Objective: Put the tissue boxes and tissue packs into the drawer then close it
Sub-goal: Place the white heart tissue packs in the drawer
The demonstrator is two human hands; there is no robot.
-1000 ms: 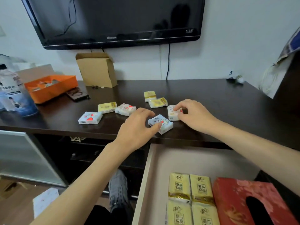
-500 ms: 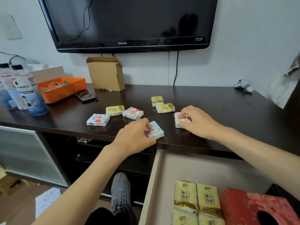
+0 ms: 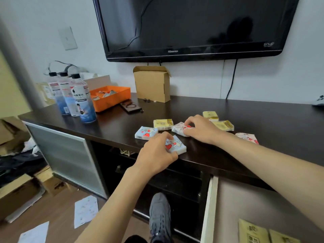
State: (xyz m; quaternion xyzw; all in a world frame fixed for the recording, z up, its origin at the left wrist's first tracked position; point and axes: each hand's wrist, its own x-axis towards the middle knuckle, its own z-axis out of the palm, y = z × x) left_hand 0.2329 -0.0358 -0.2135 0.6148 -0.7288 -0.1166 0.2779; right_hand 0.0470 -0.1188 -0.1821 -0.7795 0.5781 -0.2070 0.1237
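My left hand [image 3: 156,151] has its grip closed on a heart-print tissue pack [image 3: 176,145] at the counter [image 3: 112,127] edge. My right hand [image 3: 201,128] pinches another heart-print pack [image 3: 180,128] farther back. The drawer [image 3: 209,209] stands open below, yellow tissue packs [image 3: 253,233] inside.

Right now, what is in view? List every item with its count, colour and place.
heart-print tissue packs: four, white-blue with red hearts, cabinet top.
yellow tissue packs: three, cabinet top; at least two more in the drawer.
drawer: one, pale, open, lower right.
cabinet top: dark brown.
television: one, black, on wall.
cardboard box: one, brown, open.
orange tray: one, beside bottles.
bottles: three, clear, black caps.
left hand: on near heart pack.
right hand: on another heart pack.
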